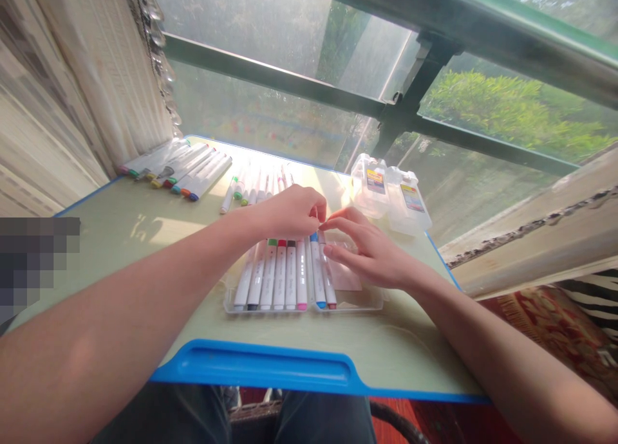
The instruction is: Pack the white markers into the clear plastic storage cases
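Above the top ends of the markers, my left hand [295, 212] is curled with its fingertips pinched together. What is in the pinch, if anything, is hidden. My right hand [364, 246] has its fingers spread apart. Its fingertips meet the left hand's, and its thumb is beside a brown-red-tipped marker [329, 286]. That marker lies next to a blue-tipped marker [317, 283] in the right half of a clear plastic case [364, 307]. Several white markers [270, 277] with different coloured ends lie in a row in the left half, their tops partly covered by my left hand.
More markers [193, 170] lie at the table's back left, and another row [241, 186] is behind my left hand. Two clear plastic boxes [408, 203] with labels stand at the back right. The table [420, 347] has a raised blue front edge [261, 365]; a window is behind.
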Demonstrator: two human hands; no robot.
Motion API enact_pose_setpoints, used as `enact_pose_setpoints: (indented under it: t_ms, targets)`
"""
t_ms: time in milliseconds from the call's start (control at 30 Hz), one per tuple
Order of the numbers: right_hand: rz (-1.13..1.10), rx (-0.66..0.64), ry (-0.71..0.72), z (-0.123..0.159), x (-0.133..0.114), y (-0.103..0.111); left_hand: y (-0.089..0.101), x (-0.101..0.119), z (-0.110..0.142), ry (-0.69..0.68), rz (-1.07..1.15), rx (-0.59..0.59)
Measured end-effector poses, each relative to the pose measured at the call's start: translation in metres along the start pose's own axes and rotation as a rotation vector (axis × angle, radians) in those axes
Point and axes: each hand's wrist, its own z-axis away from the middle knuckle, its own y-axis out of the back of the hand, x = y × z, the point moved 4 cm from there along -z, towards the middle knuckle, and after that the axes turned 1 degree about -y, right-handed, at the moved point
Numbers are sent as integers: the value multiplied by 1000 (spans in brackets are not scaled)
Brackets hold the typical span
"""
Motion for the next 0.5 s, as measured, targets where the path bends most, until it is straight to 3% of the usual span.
enact_pose_setpoints:
  t_ms: [500]
  targets:
    - [-7,11,7,0,-1,1,1,1,1,28,15,-23]
